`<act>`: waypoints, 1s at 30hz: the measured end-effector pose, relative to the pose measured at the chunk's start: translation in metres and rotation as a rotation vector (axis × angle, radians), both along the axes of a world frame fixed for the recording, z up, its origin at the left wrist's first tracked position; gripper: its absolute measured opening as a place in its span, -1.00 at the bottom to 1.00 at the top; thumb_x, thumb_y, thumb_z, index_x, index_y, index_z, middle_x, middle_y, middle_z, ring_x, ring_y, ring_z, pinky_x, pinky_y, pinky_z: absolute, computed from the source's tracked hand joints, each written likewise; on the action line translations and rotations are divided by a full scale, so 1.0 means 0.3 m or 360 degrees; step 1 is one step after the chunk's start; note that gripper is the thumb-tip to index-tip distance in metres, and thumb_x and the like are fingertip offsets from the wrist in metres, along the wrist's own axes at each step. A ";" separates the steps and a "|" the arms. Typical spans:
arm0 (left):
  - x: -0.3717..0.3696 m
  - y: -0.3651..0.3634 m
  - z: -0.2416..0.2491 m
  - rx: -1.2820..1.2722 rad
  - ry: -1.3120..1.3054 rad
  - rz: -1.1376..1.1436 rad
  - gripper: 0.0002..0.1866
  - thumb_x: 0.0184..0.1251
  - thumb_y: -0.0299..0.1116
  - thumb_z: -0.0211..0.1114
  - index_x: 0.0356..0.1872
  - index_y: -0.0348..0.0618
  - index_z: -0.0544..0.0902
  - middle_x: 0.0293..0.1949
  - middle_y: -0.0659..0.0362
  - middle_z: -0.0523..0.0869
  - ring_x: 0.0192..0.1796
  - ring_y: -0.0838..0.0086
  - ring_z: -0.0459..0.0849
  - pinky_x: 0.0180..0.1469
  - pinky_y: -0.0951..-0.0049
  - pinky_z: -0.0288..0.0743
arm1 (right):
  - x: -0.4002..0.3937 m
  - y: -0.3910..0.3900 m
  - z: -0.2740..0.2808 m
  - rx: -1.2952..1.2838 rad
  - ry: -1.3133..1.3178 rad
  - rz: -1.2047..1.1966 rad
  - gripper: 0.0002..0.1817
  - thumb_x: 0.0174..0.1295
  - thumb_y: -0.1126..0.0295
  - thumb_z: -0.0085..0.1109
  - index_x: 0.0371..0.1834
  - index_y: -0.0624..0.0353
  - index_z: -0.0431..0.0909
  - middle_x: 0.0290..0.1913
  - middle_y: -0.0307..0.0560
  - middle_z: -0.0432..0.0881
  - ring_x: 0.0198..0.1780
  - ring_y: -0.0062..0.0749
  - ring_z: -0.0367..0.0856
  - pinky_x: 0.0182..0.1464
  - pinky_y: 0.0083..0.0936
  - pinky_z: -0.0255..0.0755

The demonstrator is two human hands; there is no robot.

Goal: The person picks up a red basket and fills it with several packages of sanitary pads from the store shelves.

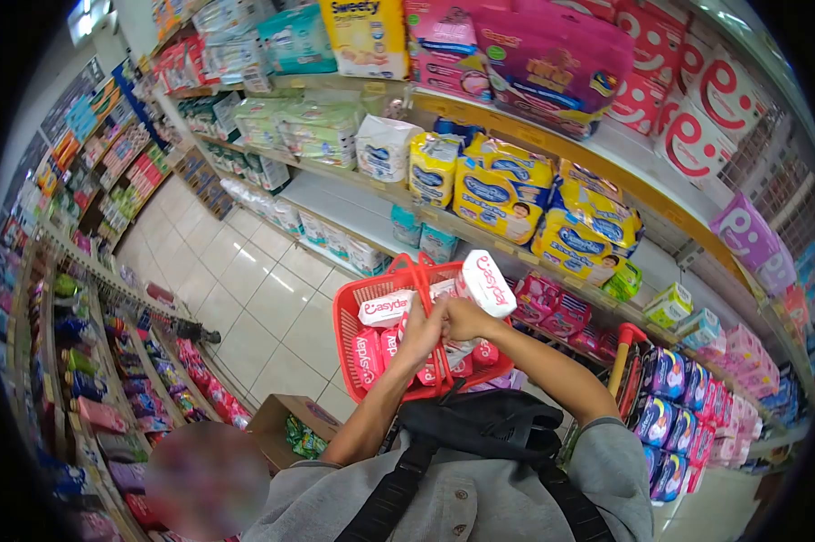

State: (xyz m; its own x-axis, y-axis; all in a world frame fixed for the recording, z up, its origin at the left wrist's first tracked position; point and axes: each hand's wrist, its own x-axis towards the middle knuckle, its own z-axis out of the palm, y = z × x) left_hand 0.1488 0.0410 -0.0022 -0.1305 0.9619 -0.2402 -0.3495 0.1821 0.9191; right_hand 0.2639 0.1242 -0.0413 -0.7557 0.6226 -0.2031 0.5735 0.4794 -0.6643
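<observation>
A red plastic basket (346, 312) full of red and white "easyday" packs hangs in front of the person's body. My left hand (424, 330) is closed round its raised red handles. Against it, my right hand (467, 322) is also closed at the handles, its fingertips partly hidden. A white easyday pack (487, 284) lies tilted at the basket's far right corner, just beyond my right hand. Another white pack (386, 309) lies on top at the left, above upright red packs (368, 357).
Shelves (335, 169) of diapers and wipes run across the front and right. A lower shelf of packets (145, 388) stands at the left. An open cardboard box (267, 425) with green packets is at the lower left, beside the tiled floor (281, 280).
</observation>
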 end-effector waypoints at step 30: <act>-0.070 0.019 0.052 -0.0297 -0.0620 -0.0107 -0.82 0.46 -0.20 -0.09 -0.30 -0.03 0.35 -0.64 0.35 0.27 -0.73 0.70 0.11 -0.72 0.65 -0.05 | -0.121 0.034 -0.031 0.0425 0.1036 -0.0290 -0.40 -0.13 0.56 0.21 0.12 0.27 0.43 0.14 0.18 0.46 0.10 0.06 0.49 0.10 -0.31 0.40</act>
State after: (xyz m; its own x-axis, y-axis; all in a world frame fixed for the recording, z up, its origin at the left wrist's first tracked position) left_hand 0.1277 0.0467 0.0134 0.0660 0.9005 -0.4298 -0.6452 0.3671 0.6700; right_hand 0.2275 0.1344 -0.0505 -0.5513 0.7157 0.4288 0.1879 0.6072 -0.7720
